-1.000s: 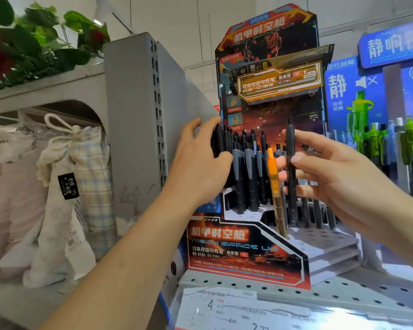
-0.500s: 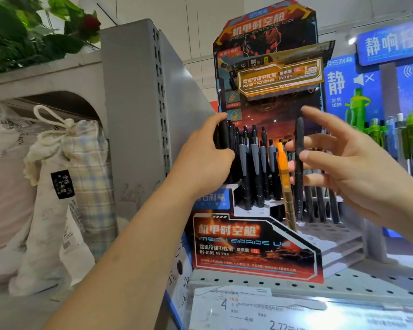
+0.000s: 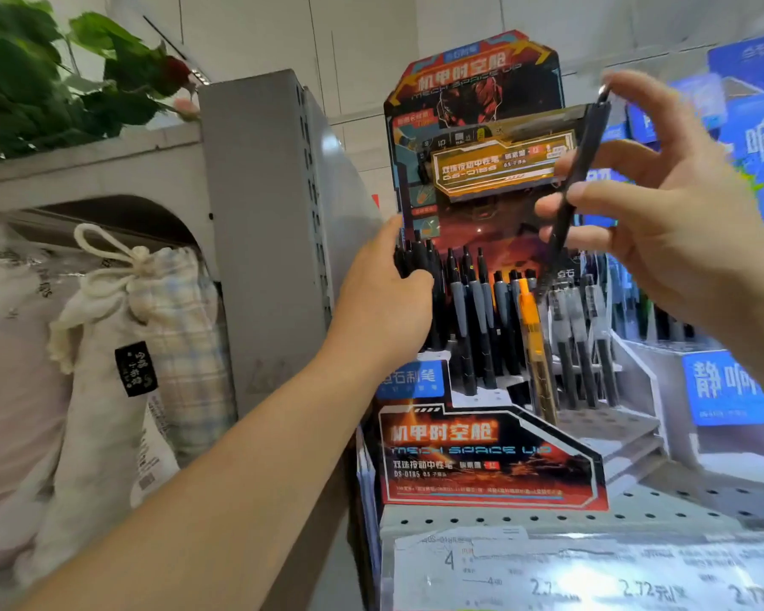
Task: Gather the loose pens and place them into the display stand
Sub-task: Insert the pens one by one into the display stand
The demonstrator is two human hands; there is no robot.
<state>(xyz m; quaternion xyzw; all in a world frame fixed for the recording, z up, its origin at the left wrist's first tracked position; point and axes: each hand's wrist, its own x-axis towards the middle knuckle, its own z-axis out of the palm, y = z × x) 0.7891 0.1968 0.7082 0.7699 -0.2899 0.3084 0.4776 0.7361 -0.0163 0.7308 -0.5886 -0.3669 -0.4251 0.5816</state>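
Tilted black pen (image 3: 575, 187) above red display stand (image 3: 481, 456).

shelf (image 3: 662, 504): perforated grey metal | on it: display stand (image 3: 490, 460), blue stand (image 3: 724, 390) beside it

Single head-worn view, close, facing forward and slightly upward at display stand (image 3: 481, 456), hands in frame

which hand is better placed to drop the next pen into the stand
Right. The right hand already pinches a single black pen, tip down, above the display stand. The left hand grips a bundle of pens at the stand's left side.
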